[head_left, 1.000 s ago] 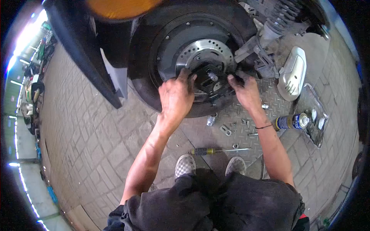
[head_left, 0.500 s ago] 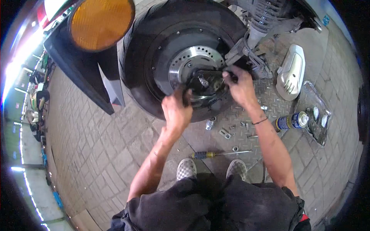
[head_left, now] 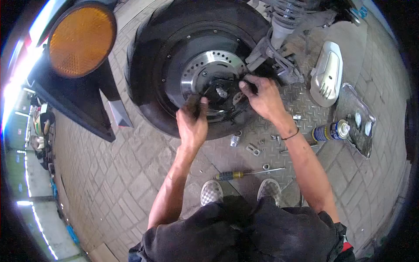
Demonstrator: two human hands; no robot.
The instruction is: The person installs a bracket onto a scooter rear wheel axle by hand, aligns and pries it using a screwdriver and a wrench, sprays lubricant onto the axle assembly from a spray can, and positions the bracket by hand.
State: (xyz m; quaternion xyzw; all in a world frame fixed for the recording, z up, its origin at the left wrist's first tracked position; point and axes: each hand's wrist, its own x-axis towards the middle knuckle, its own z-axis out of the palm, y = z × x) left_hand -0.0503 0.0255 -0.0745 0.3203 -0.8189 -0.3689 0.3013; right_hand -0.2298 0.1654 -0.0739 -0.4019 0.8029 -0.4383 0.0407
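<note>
A wheel with a black tyre [head_left: 146,70] lies in front of me, a drilled brake disc [head_left: 188,83] at its hub. The axle [head_left: 221,91] sticks up from the centre, through a dark, greasy bracket plate [head_left: 214,92]. At the plate's lower left edge, my left hand [head_left: 192,117] is closed, its thumb facing blackened fingers. My right hand [head_left: 263,97] pinches the plate's right side between thumb and fingers. The plate sits around the axle over the disc; the fingers hide parts of its edges.
A shock absorber [head_left: 281,35] stands beside the wheel. On the right are a silver cover [head_left: 327,74], a spray can [head_left: 330,131] and a dirty tray [head_left: 371,118]. A screwdriver [head_left: 231,175], a socket [head_left: 235,139] and small hardware lie near my feet. An orange reflector [head_left: 82,39] hangs upper left.
The view has shifted, so the wheel appears farther left. My left hand has moved up slightly along the plate's edge, and the plate looks turned a little. Both hands stay at the plate.
</note>
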